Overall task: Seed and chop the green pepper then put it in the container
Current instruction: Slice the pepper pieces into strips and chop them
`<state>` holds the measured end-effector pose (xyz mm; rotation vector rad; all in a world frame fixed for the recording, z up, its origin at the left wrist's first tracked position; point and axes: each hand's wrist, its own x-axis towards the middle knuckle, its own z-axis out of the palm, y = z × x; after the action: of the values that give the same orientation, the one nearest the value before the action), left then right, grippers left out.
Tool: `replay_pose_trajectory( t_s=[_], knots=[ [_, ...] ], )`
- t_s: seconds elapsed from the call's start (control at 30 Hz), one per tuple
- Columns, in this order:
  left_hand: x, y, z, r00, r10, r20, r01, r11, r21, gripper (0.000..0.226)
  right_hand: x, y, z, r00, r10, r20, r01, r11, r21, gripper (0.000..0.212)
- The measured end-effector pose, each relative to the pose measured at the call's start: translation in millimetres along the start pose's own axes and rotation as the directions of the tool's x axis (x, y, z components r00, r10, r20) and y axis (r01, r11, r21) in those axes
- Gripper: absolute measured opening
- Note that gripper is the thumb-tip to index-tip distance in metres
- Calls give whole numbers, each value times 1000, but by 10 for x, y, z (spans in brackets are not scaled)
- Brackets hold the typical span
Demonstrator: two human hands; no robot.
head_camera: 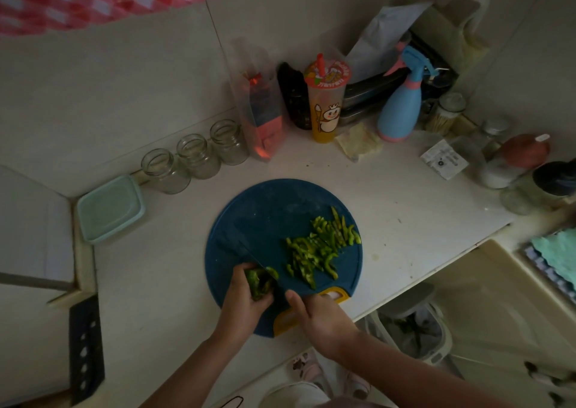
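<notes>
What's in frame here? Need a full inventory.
cutting board: 1, dark blue, round, centre of counter
pepper strips: one pile, green, right half of the board
pepper piece: 1, green, near edge of the board
knife: 1, dark blade, on the pepper piece
container: 1, pale green, counter left of the board
glass jars: 3, clear, row along the back wall
drink cup: 1, orange with red lid, behind the board
spray bottle: 1, blue and pink, right of the cup
bin: 1, pale, floor below the counter edge
left hand: grips the pepper piece
right hand: holds the knife
</notes>
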<state>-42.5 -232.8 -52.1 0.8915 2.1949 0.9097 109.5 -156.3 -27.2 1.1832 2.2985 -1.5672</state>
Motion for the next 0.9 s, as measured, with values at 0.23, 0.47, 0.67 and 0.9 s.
replay_pose_trajectory(
  t_s=[0.23, 0.47, 0.67, 0.9],
  knots=[
    [-1, 0, -8, 1000, -8, 11, 8, 1000, -9, 54, 70, -61, 35, 1000, 28, 2, -28, 998, -54, 54],
    [-28, 29, -20, 1000, 12, 10, -11, 999, -30, 52, 251, -169, 66, 997, 73, -26, -75, 995, -70, 57],
    [-40, 42, -23, 1000, 22, -8, -22, 999, -30, 53, 267, -146, 105, 990, 105, -93, -108, 994, -25, 58],
    [-51, 35, 35, 999, -9, -36, 8, 1000, -11, 57, 137, 60, 22, 982, 124, -142, -125, 992, 5, 55]
  ],
)
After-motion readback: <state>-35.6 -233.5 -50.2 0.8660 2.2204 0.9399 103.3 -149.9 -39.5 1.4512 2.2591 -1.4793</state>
